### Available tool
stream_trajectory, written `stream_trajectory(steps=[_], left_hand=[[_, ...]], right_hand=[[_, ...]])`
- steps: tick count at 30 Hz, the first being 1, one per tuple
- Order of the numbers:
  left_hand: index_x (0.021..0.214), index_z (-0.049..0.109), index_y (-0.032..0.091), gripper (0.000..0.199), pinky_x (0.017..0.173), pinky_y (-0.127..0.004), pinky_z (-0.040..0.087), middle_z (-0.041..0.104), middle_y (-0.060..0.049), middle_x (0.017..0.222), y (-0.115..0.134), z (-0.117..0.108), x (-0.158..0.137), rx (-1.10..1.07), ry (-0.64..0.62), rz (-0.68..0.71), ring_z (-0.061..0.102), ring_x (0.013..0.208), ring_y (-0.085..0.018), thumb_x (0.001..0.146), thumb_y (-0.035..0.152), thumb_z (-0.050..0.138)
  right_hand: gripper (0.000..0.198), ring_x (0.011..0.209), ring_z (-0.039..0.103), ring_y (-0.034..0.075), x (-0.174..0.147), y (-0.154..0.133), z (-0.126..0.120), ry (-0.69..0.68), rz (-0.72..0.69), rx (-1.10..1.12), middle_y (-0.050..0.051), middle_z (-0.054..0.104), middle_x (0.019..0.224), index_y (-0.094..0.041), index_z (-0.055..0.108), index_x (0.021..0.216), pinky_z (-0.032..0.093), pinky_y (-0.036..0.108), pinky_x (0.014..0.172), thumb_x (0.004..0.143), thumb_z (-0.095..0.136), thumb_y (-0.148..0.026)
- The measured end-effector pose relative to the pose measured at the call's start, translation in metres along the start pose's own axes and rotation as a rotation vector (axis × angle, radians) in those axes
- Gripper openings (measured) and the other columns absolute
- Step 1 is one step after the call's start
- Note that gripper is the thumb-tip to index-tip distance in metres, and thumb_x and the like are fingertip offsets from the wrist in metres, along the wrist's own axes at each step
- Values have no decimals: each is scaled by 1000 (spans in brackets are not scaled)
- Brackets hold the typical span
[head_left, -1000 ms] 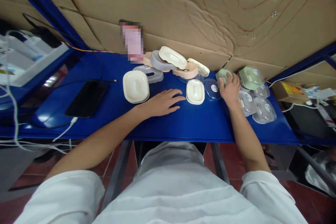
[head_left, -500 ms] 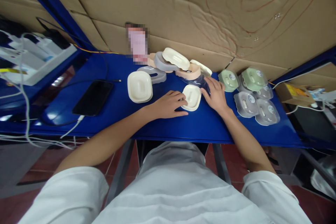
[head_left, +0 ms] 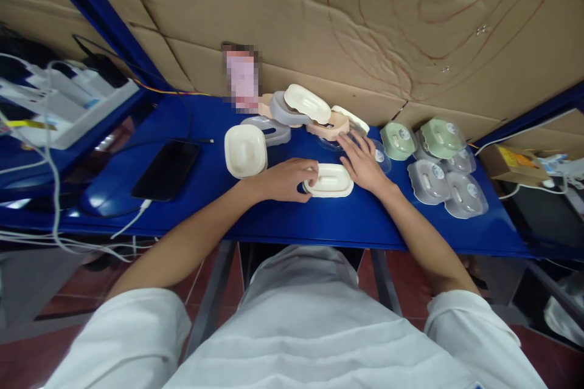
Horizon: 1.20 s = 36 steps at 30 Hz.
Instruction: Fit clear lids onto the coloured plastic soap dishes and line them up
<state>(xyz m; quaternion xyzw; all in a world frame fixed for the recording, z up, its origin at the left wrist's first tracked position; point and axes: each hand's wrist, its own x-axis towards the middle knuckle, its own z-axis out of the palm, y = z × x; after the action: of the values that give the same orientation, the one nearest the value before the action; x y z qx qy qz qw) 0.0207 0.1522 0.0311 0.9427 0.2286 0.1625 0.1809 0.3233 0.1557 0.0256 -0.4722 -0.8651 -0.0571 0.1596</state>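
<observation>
Steady the cream dish (head_left: pixel 335 180) against the worktop (head_left: pixel 283 219), pinched at its nine-o'clock end by the left hand (head_left: pixel 289 179), and guide its free end lightly with the right hand (head_left: pixel 364 162), spread loose and seemingly empty just beyond its two-o'clock rim.

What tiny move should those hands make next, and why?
Probably the right hand should close on the peach piece: it is open and reaches right up to that piece, while the left hand holds one end of the cream dish.
</observation>
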Motion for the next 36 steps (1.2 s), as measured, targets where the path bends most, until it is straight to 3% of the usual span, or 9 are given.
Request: stream_trajectory(steps=[3,8,12,14,19,25,30,32,36], left_hand=[[93,67,23,15,121,-44,43,70,-6,134,-1,2,0,-21,13,-7,62,138,-31,86,28,78],[89,64,22,27,120,-47,44,74,-9,129,-6,3,4,-14,10,-5,62,140,-33,91,43,80],[96,67,23,25,122,-50,41,75,-9,131,-13,1,2,-20,19,-26,62,141,-34,92,44,80],[109,69,24,27,120,-49,45,72,-9,135,-15,-1,-1,-32,12,-73,63,139,-33,93,44,78],[140,57,25,60,107,-48,59,52,-14,154,-7,-9,-4,-64,30,-162,65,132,-34,89,43,83],[145,56,29,68,125,-60,45,49,-15,153,-4,-5,-1,6,148,-30,50,148,-39,85,36,88],[160,45,31,97,128,-66,36,43,-18,163,1,-3,-1,40,220,1,40,155,-44,79,44,95],[160,48,30,91,127,-65,37,44,-18,164,5,-5,-1,66,236,34,40,156,-44,82,43,94],[142,66,28,56,122,-59,43,56,-15,154,7,-3,-1,103,139,92,52,146,-39,91,38,87]], right_hand=[[55,157,43,34,2,-3,0,-6,-15,-19,16,59,161,-18,46,165,21,62,133,114,34,-33],[57,158,38,37,25,-5,4,47,-43,-53,17,52,166,-18,46,165,18,66,132,113,45,-39],[39,136,57,37,39,-9,-6,116,-8,-11,14,72,132,-22,75,132,28,65,126,110,55,-46],[35,123,63,34,31,-9,-18,142,-26,68,11,74,118,-24,80,117,37,62,119,110,54,-47],[35,119,67,30,-7,-8,-46,175,-60,324,11,73,122,-25,78,122,52,52,106,110,57,-50],[22,121,70,27,-13,-19,-56,200,-186,322,10,75,119,-23,73,120,55,48,106,111,58,-37],[15,116,72,27,-21,-32,-82,285,-144,339,8,75,117,-26,72,117,56,48,103,108,65,-35],[15,117,71,27,-34,-39,-85,251,-125,372,8,74,119,-27,71,119,56,48,104,106,68,-34],[18,118,70,27,-71,-53,-68,151,-75,356,8,74,118,-28,69,124,55,48,107,106,68,-29]])
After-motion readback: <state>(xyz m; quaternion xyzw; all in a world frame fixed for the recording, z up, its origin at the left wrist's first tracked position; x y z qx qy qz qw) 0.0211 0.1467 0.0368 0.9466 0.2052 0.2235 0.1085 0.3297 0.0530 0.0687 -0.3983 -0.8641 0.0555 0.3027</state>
